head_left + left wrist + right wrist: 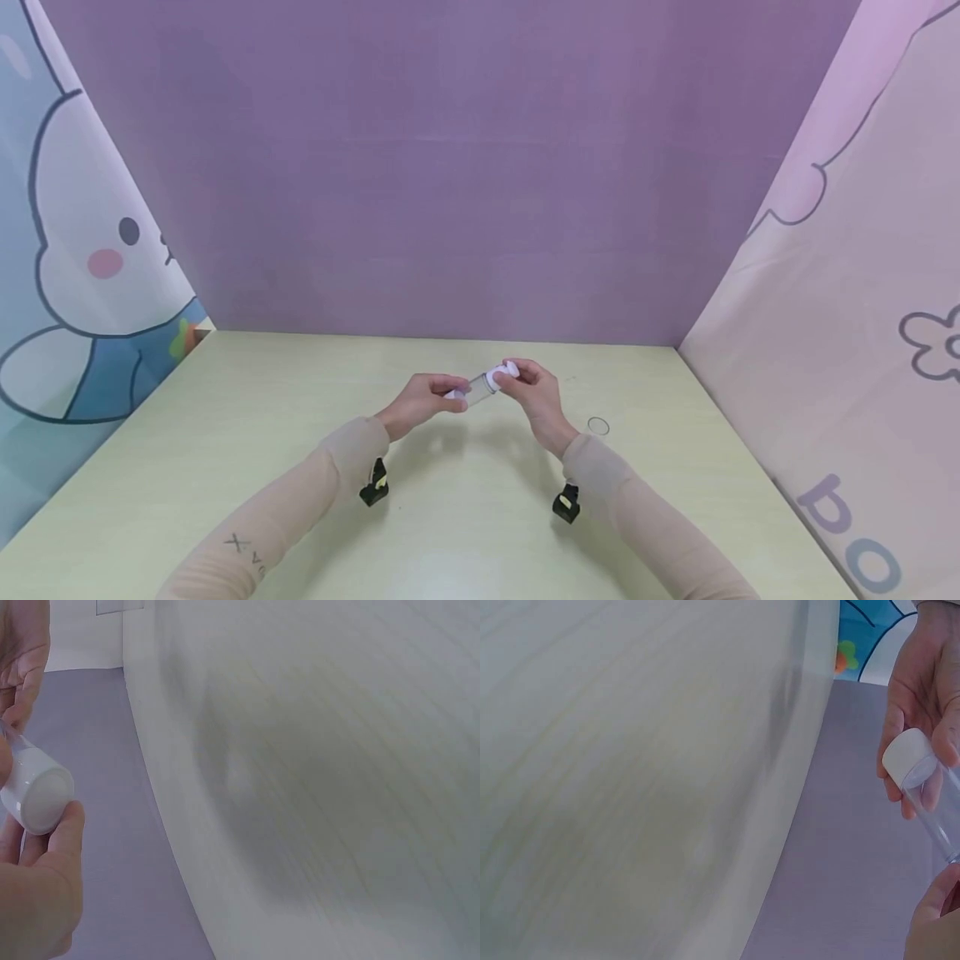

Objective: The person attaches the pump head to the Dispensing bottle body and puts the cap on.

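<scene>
A small clear bottle (477, 389) with white ends is held up at a slant above the table, between both hands. My left hand (422, 402) pinches its lower white end with thumb and fingers. At the upper right, my right hand (540, 400) grips the other white part, near a narrower white tip. The left wrist view shows the rounded white base (46, 799) against the left fingers (69, 829). See-through and seemingly without contents, the bottle's middle (939, 814) appears in the right wrist view, where most of the right hand (936, 919) is cut off.
On the pale wooden table (247, 417), right of the right hand, a thin dark round outline (597, 426) shows. A purple panel (465, 183) stands behind the table. Printed cloth walls (840, 333) close in the sides. Black wrist mounts (375, 483) hang below both sleeves.
</scene>
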A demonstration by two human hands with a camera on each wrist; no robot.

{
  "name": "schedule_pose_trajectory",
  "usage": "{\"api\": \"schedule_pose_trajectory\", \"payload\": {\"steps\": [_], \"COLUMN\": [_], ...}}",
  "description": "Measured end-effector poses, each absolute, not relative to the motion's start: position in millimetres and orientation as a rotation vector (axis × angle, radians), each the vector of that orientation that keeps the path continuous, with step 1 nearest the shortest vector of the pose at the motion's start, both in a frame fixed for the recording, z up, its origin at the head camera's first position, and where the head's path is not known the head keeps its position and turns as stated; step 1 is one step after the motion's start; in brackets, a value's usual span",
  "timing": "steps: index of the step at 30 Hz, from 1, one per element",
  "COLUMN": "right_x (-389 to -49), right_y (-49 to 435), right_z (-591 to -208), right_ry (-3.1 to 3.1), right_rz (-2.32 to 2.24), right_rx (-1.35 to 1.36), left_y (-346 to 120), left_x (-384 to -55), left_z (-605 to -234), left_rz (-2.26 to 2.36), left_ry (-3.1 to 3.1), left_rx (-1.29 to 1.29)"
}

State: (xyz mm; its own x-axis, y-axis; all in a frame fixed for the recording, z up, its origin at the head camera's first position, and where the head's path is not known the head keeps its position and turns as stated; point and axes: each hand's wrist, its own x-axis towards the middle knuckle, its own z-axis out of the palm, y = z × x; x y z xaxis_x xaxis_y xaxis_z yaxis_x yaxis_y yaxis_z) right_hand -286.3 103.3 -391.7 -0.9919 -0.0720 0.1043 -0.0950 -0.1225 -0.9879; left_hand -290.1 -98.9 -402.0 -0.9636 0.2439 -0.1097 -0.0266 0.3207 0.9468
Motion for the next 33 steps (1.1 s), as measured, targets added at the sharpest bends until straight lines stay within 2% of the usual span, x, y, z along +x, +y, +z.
{"api": "schedule_pose_trajectory", "payload": {"steps": [8,17,33], "right_x": [-285,-281,-282], "right_y": [103,113,106], "right_z": [-392,-392,-391], "right_ry": [-2.079,-1.854,-1.999], "right_rz": [2.396,2.611,2.525], "right_rx": [0.233,0.558,0.362], "left_y": [-100,-100,-105], "left_x": [-286,-285,-279], "left_z": [-402,-400,-401], "left_rz": [1.695,1.685,1.664], "left_ry": [2.362,2.354,2.369], "left_rx": [0.182,0.176,0.154]}}
